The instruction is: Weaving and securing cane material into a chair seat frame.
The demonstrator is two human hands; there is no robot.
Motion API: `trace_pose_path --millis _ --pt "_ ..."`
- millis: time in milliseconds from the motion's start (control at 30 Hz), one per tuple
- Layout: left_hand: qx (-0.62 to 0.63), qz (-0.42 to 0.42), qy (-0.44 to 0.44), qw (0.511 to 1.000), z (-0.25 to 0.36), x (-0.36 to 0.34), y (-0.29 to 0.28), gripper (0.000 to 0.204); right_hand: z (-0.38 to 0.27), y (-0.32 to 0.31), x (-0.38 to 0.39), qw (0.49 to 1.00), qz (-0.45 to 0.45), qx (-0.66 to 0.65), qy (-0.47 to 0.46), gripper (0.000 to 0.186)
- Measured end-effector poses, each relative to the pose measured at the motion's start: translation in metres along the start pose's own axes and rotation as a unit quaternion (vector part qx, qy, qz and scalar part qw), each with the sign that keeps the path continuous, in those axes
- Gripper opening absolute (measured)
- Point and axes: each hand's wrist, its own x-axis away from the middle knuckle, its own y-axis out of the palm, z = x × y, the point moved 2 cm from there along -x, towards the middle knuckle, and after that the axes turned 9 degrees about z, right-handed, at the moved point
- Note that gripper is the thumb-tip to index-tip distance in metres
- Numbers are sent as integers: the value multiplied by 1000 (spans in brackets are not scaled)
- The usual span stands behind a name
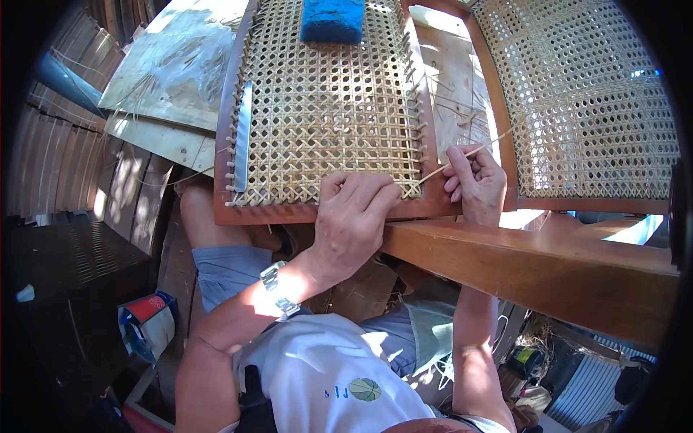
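Observation:
A woven cane panel [325,130] in a reddish-brown wooden frame [225,144] lies in front of me. My left hand [354,216] rests over its near edge with the fingers curled down onto the weave; the fingertips are hidden. Beyond the frame's near right corner, my right hand [476,184] pinches a thin cane strand [437,172]. That strand runs slantwise from the panel's corner, close to my left fingers, through the right-hand pinch and on up to the right. Short peg-like ends stick up along the panel's sides.
A blue block [332,20] sits on the far part of the weave. Along the left side lies a flat shiny strip [244,137]. At right stands another cane panel [577,101], with a wooden rail [534,267] below. Plywood boards [166,108] bear plastic and loose cane.

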Motion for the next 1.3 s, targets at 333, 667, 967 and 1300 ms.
trace_pose_path --millis 333,667,967,1300 --pt "-6 15 -17 1000 0 0 1 22 0 0 -1 999 2 -29 -14 18" --pt "-17 39 -18 999 0 3 3 18 -1 0 0 999 13 -32 -16 18" --pt "-1 42 -57 997 0 0 6 19 4 -2 -3 999 13 -39 -21 21" --pt "-5 56 -18 998 1 0 5 13 1 -2 -2 999 18 -46 -13 21"
